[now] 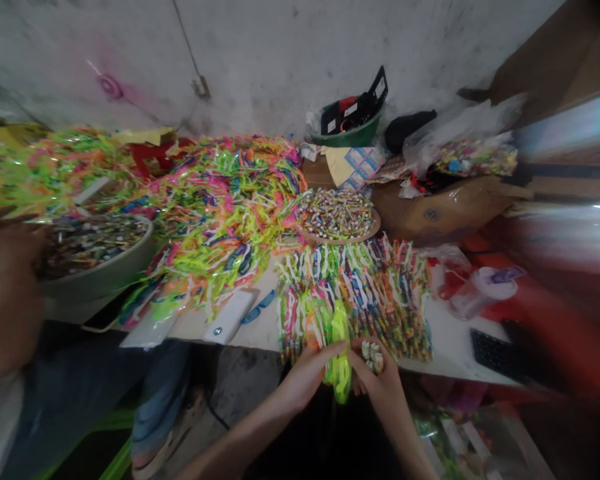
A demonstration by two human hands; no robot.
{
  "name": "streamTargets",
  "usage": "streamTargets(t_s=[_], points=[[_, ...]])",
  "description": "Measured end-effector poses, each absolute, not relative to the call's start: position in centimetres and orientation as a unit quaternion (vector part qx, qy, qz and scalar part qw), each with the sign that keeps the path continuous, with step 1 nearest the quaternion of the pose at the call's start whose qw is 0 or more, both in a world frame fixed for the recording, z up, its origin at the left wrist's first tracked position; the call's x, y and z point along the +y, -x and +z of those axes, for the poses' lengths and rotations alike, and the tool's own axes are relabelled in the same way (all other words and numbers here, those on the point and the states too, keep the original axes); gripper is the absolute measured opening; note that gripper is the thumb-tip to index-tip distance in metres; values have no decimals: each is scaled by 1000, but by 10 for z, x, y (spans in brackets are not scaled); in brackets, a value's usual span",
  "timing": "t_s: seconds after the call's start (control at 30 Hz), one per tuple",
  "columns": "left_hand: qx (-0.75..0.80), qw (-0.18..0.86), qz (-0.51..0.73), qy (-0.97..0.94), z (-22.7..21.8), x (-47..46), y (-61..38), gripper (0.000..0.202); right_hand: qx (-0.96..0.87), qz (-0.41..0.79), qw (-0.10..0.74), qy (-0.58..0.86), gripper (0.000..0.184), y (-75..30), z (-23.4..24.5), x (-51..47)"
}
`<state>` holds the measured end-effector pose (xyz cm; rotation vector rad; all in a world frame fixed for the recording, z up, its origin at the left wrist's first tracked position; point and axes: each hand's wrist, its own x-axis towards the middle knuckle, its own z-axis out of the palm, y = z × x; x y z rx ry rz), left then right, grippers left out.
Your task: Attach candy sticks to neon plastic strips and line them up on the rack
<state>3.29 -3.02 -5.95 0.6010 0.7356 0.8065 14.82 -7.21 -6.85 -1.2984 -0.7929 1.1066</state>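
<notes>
Little room separates left hand (310,372) from right hand (383,379) (near table edge (455,368)).

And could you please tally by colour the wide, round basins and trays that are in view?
White round basin, full of small pieces and partly hidden by an arm: 1
Green plastic basin: 1
Tan round tray heaped with small pieces: 1
Total: 3

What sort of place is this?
Likely a small handwork workshop: a large heap of bright neon pieces, a basin of small parts, and colourful items laid in rows on the table.
</notes>
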Motion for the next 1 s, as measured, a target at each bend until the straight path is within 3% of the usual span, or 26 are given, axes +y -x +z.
streamTargets(t_s=[0.43, 0.67, 0.8, 0.9, 1.0], points=[[298, 833, 396, -247, -66, -33, -37, 44, -293, 442, 629, 569, 35, -151, -53, -76], [307, 811, 373, -330, -70, -35, -38, 43, -389, 398, 584, 592, 32, -157, -67, -73], [371, 732, 364, -440, -70, -28, -34, 50, -421, 297, 583, 628, 26, -162, -53, -77], [424, 616, 338, -572, -74, -22, -31, 45, -491, 298, 551, 606, 32, -157, -40, -79], [404, 578, 308, -638, -77, -20, -28, 37, -537, 311, 515, 591, 32, -151, -34, -78]])
